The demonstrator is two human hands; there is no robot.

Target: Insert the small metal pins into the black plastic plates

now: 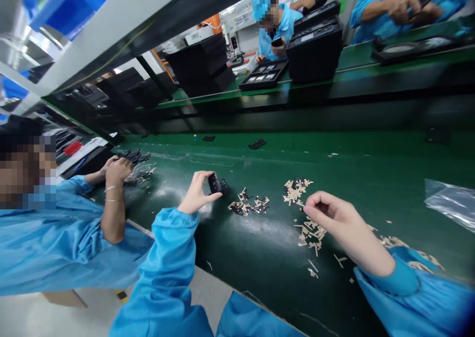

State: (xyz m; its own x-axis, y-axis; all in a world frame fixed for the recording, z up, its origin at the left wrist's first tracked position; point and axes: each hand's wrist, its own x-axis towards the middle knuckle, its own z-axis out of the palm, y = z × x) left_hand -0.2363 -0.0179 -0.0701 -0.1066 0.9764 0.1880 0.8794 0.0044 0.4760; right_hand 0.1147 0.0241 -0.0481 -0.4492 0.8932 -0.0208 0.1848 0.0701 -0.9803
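My left hand (196,194) holds a small black part (214,183) between thumb and fingers, just above the green work surface (371,178). My right hand (336,220) hovers to the right with its fingertips pinched together over a scatter of small tan paper strips (309,230); whether something tiny is held there I cannot tell. Between the hands lies a small heap of dark and tan pieces (248,206). Another cluster of tan scraps (295,191) sits just beyond my right hand. Both arms wear blue sleeves.
A co-worker in blue at my left has a hand (118,171) on a pile of black parts (134,156). A clear plastic bag (451,203) lies at the right. Black trays (263,74) and boxes (315,47) stand on the far conveyor, with other people behind.
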